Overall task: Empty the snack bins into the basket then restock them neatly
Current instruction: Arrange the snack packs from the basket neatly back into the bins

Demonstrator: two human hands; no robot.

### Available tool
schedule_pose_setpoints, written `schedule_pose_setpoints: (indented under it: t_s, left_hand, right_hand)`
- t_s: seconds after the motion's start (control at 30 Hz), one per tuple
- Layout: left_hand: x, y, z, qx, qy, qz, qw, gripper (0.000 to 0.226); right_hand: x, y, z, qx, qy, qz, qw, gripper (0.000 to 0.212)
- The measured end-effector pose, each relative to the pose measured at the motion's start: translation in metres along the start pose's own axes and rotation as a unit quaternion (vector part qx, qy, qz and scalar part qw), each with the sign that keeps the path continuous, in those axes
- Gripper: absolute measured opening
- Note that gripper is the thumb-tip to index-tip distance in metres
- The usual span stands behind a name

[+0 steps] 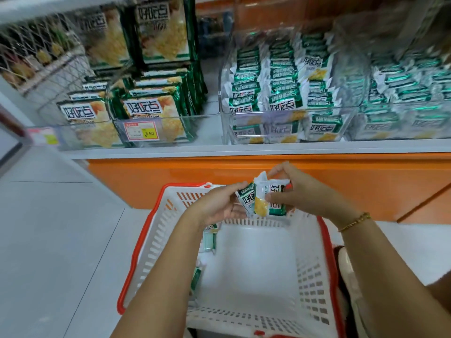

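White basket below me holds only a couple of packs, at its left side. My left hand curls under a small bunch of packs; my right hand pinches their tops, above the far rim. Bins on the shelf look packed, so I judge either emptying barely begun or restocking nearly done.

Green-and-white snack packets are held above the white, red-rimmed basket; clear bins stand packed on the shelf.
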State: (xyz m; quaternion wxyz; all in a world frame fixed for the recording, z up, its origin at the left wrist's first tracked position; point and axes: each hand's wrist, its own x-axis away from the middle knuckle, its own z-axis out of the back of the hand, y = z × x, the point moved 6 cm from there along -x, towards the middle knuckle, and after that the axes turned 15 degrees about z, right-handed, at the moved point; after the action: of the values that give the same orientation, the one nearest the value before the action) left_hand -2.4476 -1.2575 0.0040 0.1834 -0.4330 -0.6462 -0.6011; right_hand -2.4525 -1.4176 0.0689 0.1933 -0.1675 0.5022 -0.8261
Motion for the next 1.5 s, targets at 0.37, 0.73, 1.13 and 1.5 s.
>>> schedule_pose_setpoints:
  t_s: [0.37,0.73,1.13,1.5]
  left_hand:
    - [0.048,0.044,-0.050,-0.294,0.013,-0.057,0.954,0.097]
    - [0.088,0.089,-0.074,-0.317,0.024,-0.206,0.925,0.029]
    - [0.112,0.187,-0.072,-0.266,0.249,-0.383,0.849,0.098]
    - [0.047,0.201,-0.083,-0.504,0.418,-0.343,0.674,0.082]
  right_hand:
    - [0.031,-0.061,0.029,0.228,-0.063,0.076,0.969,0.047]
    - [0.022,-0.109,0.053,0.240,-0.037,0.205,0.948,0.058]
    - [-0.042,-0.194,0.142,0.411,-0.108,0.183,0.887,0.077]
    - [-0.100,-0.113,0.218,0.579,0.019,0.001,0.815,0.059]
